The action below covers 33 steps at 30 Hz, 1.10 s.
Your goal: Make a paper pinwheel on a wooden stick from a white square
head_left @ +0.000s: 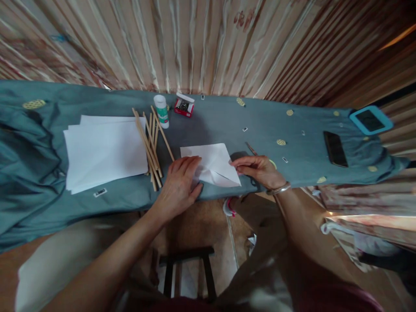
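Note:
A white sheet of paper (211, 152) lies on the cloth in front of me, with cut or crease lines running across its lower right part. My left hand (182, 182) rests on the paper's left side, fingers stretched out together and thumb apart. At the right edge, my right hand (256, 170) pinches the paper between thumb and fingers; a bracelet circles that wrist. Just beyond the right hand lies a pair of scissors (251, 148), its blade tip showing and most of it hidden by the hand.
Left of the hands, thin wooden sticks (152, 147) lie partly over a stack of white paper (105, 151). Behind stand a white-and-green bottle (161, 112) and an open red box (184, 106) of small dark pieces. A phone (335, 148) and blue-framed device (371, 120) lie right.

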Motion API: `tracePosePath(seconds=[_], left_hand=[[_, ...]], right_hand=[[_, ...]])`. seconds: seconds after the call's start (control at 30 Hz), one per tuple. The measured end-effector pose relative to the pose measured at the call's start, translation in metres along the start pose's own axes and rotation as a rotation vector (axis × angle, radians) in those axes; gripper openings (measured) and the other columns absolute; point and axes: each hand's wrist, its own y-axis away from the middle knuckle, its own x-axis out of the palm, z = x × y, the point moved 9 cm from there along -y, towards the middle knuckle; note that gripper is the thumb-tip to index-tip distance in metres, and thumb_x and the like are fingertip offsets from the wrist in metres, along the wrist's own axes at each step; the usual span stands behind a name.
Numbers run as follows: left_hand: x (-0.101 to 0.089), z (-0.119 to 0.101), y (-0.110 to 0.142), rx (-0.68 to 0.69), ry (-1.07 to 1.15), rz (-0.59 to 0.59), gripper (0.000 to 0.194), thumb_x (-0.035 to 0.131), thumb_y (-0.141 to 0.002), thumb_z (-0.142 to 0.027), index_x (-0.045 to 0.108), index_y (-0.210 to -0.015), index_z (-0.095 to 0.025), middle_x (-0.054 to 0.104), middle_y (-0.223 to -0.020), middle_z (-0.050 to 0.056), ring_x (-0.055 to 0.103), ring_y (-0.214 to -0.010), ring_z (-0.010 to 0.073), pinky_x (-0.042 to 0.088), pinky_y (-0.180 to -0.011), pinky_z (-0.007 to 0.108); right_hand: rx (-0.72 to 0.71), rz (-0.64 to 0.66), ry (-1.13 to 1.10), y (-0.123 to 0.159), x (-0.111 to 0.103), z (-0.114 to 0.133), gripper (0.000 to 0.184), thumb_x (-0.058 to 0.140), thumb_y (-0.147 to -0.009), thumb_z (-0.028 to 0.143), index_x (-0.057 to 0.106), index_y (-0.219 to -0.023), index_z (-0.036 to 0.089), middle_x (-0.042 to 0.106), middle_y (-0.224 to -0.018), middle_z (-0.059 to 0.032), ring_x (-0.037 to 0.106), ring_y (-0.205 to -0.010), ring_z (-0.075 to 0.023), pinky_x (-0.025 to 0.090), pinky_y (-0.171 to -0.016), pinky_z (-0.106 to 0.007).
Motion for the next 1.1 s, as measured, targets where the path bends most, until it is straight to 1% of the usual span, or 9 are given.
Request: tracePosePath(seconds=[0.13, 0.23, 0.33, 0.5, 0.6, 0.7, 0.87, 0.97, 1.1], left_hand=[[-0.005, 0.003, 0.001, 0.015, -0.014, -0.018, 0.061, 0.055, -0.076, -0.016, 0.039, -0.135, -0.011, 0.051, -0.134, 0.015, 0.044, -0.126, 0.0311, 0.034, -0.109, 0.051], [-0.003, -0.001, 0.004, 0.054, -0.023, 0.015, 0.062, 0.052, -0.074, -0.01, 0.041, -0.134, -0.014, 0.049, -0.136, 0.014, 0.042, -0.127, 0.0302, 0.034, -0.109, 0.051], [0.002, -0.007, 0.009, 0.106, -0.02, 0.048, 0.061, 0.05, -0.072, -0.006, 0.046, -0.132, -0.018, 0.047, -0.137, 0.013, 0.04, -0.128, 0.03, 0.034, -0.108, 0.052], [0.005, -0.012, 0.011, 0.144, -0.009, 0.06, 0.052, 0.051, -0.07, -0.004, 0.057, -0.121, -0.018, 0.046, -0.138, 0.013, 0.04, -0.127, 0.0307, 0.036, -0.106, 0.052], [0.005, -0.011, 0.01, 0.134, 0.001, 0.06, 0.049, 0.051, -0.071, -0.004, 0.058, -0.118, -0.018, 0.046, -0.138, 0.013, 0.041, -0.127, 0.031, 0.036, -0.106, 0.054], [0.004, -0.01, 0.01, 0.115, 0.027, 0.06, 0.05, 0.051, -0.071, -0.005, 0.059, -0.118, -0.019, 0.047, -0.138, 0.012, 0.041, -0.126, 0.0312, 0.036, -0.106, 0.054], [0.004, -0.012, 0.01, 0.116, 0.04, 0.058, 0.049, 0.051, -0.071, -0.004, 0.06, -0.116, -0.019, 0.05, -0.136, 0.011, 0.043, -0.125, 0.0302, 0.037, -0.106, 0.053], [0.004, -0.012, 0.009, 0.121, 0.028, 0.053, 0.047, 0.051, -0.071, -0.005, 0.06, -0.116, -0.017, 0.051, -0.135, 0.012, 0.044, -0.124, 0.0297, 0.037, -0.106, 0.051], [0.006, -0.011, 0.008, 0.107, 0.018, 0.068, 0.047, 0.051, -0.071, -0.006, 0.06, -0.116, -0.017, 0.051, -0.135, 0.012, 0.044, -0.124, 0.03, 0.037, -0.106, 0.052]], right_hand=[[-0.039, 0.134, 0.028, 0.023, 0.022, 0.002, 0.02, 0.075, -0.072, 0.031, 0.075, -0.088, 0.02, 0.074, -0.087, -0.0032, 0.067, -0.077, -0.0144, 0.056, -0.076, -0.03], [-0.116, 0.11, 0.195, 0.033, 0.032, 0.007, 0.021, 0.07, -0.078, 0.029, 0.073, -0.096, 0.02, 0.074, -0.089, -0.0044, 0.068, -0.08, -0.0157, 0.056, -0.078, -0.03], [-0.216, 0.06, 0.437, 0.041, 0.035, 0.017, 0.032, 0.067, -0.08, 0.023, 0.069, -0.112, 0.022, 0.073, -0.092, -0.0042, 0.068, -0.081, -0.0176, 0.056, -0.079, -0.034], [-0.41, 0.01, 0.734, 0.051, 0.038, 0.036, 0.046, 0.067, -0.079, 0.019, 0.062, -0.125, 0.026, 0.06, -0.129, -0.0085, 0.055, -0.118, -0.0281, 0.046, -0.102, -0.049], [-0.432, 0.055, 0.757, 0.053, 0.043, 0.035, 0.05, 0.068, -0.08, 0.021, 0.058, -0.129, 0.026, 0.046, -0.143, -0.0097, 0.045, -0.13, -0.0306, 0.041, -0.107, -0.053], [-0.458, 0.093, 0.713, 0.055, 0.05, 0.035, 0.042, 0.068, -0.081, 0.023, 0.062, -0.123, 0.023, 0.037, -0.151, -0.0117, 0.037, -0.137, -0.0311, 0.038, -0.109, -0.053], [-0.486, 0.105, 0.649, 0.053, 0.058, 0.035, 0.017, 0.062, -0.085, 0.019, 0.071, -0.101, 0.02, 0.05, -0.141, -0.0129, 0.046, -0.13, -0.0277, 0.043, -0.106, -0.05], [-0.472, 0.126, 0.644, 0.051, 0.059, 0.033, 0.026, 0.058, -0.083, 0.011, 0.069, -0.105, 0.02, 0.051, -0.14, -0.0119, 0.046, -0.13, -0.026, 0.043, -0.105, -0.049], [-0.435, 0.164, 0.676, 0.051, 0.061, 0.031, 0.047, 0.055, -0.074, 0.004, 0.062, -0.117, 0.021, 0.042, -0.148, -0.0117, 0.04, -0.135, -0.0272, 0.038, -0.109, -0.05]])
